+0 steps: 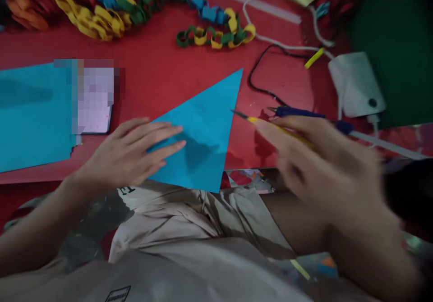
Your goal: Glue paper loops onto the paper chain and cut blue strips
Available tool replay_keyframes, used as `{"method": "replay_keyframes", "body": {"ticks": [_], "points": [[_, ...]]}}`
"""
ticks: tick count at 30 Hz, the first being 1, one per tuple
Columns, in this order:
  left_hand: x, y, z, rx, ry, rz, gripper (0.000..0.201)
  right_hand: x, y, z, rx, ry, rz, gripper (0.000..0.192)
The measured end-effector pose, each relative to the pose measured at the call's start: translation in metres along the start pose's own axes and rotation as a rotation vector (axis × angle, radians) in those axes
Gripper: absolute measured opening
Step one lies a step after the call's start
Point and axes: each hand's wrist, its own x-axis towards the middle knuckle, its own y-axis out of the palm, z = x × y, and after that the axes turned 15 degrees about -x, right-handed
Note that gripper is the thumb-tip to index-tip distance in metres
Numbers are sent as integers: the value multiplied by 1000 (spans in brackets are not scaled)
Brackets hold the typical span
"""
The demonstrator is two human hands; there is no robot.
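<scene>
A sheet of blue paper (203, 108) lies at the front edge of the red table, one corner jutting past it. My left hand (135, 151) rests flat on its left part, fingers spread. Above the table, right of the sheet, my right hand (321, 162) is closed around a slim yellow tool (252, 119) with a dark pointed tip. That tip is close to the paper's right edge; whether it touches I cannot tell. Blur hides whether the tool is a pencil or a knife. Behind the right hand lies a dark blue pen-like tool (297, 112).
Paper chains (216, 36) in yellow, green and blue stretch across the back. More blue paper (30, 117) and a phone (94, 108) lie left. A white power box (356, 85) with cables, a clear strip (264, 6) and dark green paper (395, 54) occupy the right.
</scene>
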Motion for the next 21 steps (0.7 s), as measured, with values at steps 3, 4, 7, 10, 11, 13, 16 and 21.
{"method": "replay_keyframes", "body": {"ticks": [3,4,7,10,11,13,16,21], "points": [[-10,11,-30,70,27,26,66,14,-17,5,-80,29,-59,57],[-12,18,-38,94,6,28,62,21,-21,8,-111,39,-81,57],[-16,37,-53,178,7,-26,58,40,-24,14,-203,39,-129,52],[-19,39,-59,181,59,-108,60,53,-17,12,-224,31,-135,53],[-21,35,-61,153,62,-136,60,56,-14,11,-221,40,-134,54],[-28,21,-67,48,19,-194,57,58,-9,9,-212,58,-133,56],[-36,-3,-76,-138,-230,-391,40,57,-10,9,-171,69,-149,55],[-12,-17,-69,-585,-703,-771,34,51,-34,18,342,115,-406,41]]}}
